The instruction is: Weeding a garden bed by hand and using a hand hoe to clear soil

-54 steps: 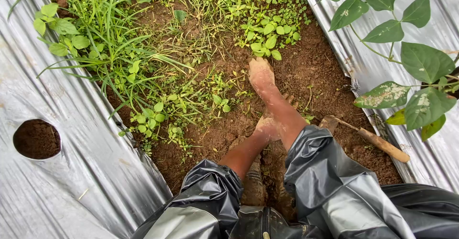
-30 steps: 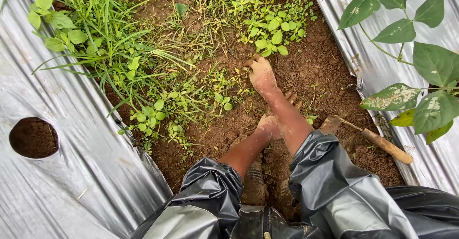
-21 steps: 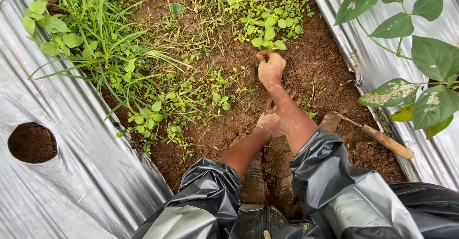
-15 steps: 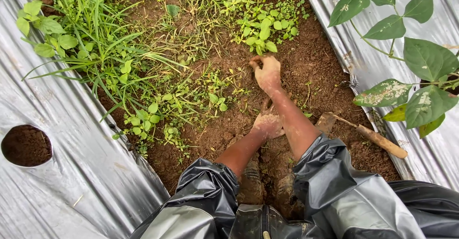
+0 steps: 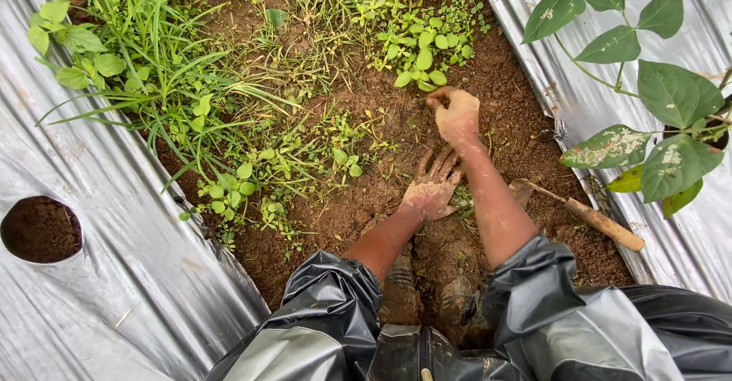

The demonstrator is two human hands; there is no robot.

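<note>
Right hand (image 5: pixel 457 114) pinches a flimsy weed (image 5: pixel 422 68) low by its roots; left hand (image 5: pixel 431 190) splayed flat on soil (image 5: pixel 358 198).

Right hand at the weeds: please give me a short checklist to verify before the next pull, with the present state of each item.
1. Right hand closed beside the small weed clump: ok.
2. Weed stem really inside the fist: cannot tell.
3. Left hand flat on the soil, fingers spread: ok.
4. Wooden-handled tool lying apart from both hands: ok.
5. Bean plant on the silver plastic sheet untouched: ok.
</note>
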